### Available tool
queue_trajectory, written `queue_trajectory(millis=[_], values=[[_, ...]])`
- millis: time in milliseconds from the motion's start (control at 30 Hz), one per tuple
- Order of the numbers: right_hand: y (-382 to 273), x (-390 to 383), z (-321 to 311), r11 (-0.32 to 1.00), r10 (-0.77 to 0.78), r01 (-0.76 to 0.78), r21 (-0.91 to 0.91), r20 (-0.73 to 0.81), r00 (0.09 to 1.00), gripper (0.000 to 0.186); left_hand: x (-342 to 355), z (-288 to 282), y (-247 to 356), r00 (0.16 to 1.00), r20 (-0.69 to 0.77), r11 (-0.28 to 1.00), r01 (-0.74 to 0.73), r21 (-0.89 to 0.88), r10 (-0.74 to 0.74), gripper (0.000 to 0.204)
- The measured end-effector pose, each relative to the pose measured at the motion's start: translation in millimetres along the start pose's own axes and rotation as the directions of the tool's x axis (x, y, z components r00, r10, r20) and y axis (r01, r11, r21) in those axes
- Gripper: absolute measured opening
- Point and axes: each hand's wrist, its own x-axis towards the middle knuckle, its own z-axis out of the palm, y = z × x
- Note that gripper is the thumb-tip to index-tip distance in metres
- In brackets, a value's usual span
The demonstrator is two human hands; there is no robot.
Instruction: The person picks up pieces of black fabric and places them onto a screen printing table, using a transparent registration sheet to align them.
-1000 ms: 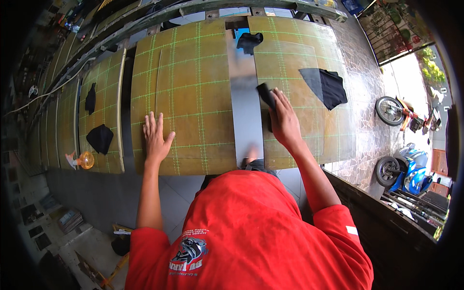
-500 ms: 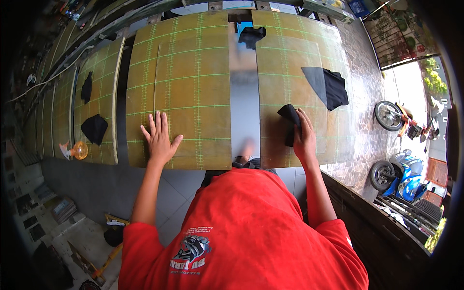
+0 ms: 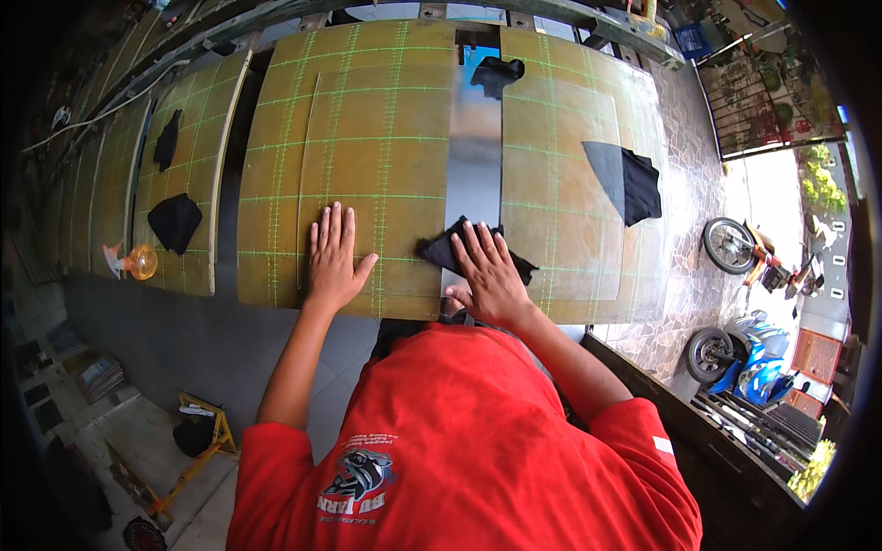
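My left hand (image 3: 338, 262) lies flat, fingers stretched, on the near part of a yellow-brown board (image 3: 367, 119) marked with green grid lines. My right hand (image 3: 491, 280) is spread palm down over a black cloth (image 3: 443, 246), which its fingers partly cover. That cloth reaches from the middle board's near right edge across a grey gap (image 3: 472, 188) to a similar right board (image 3: 574, 184). A dark cloth piece (image 3: 641, 188) rests on the right board, beside a greyish, see-through wedge (image 3: 602, 165). Another black cloth (image 3: 497, 77) lies at the gap's far end.
Two black cloth pieces (image 3: 175, 223) (image 3: 166, 140) lie on a left board (image 3: 204, 129), with an orange spray bottle (image 3: 141, 262) at its near edge. A metal rail (image 3: 551, 20) runs behind the boards. Parked motorcycles (image 3: 763, 354) (image 3: 758, 253) stand at the right.
My right hand has moved left from the right board to the gap, and its bunched cloth now lies spread under the fingers. My left hand has slid rightward on the middle board.
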Motion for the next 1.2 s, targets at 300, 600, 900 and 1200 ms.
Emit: queue_trajectory(millis=[300,600,900,1200], values=[[129,155,-18,0.989,0.039,-0.073,-0.126,-0.253,0.967,0.083,2,0,-3,0.998,-0.035,0.998,-0.054,-0.019,0.054,0.084],[10,0,-4,0.96,-0.28,0.278,0.036,0.106,0.954,0.099,1,-3,1,1.0,-0.025,1.0,-0.008,-0.022,0.008,0.084],[115,175,-12,0.998,0.035,-0.046,-0.044,-0.239,0.97,0.096,6,-8,0,0.999,0.016,0.999,-0.05,0.001,0.05,0.086],[3,16,1,0.991,-0.098,0.094,0.091,0.045,0.994,0.107,3,-9,2,1.0,0.028,1.0,-0.014,-0.011,0.014,0.086]])
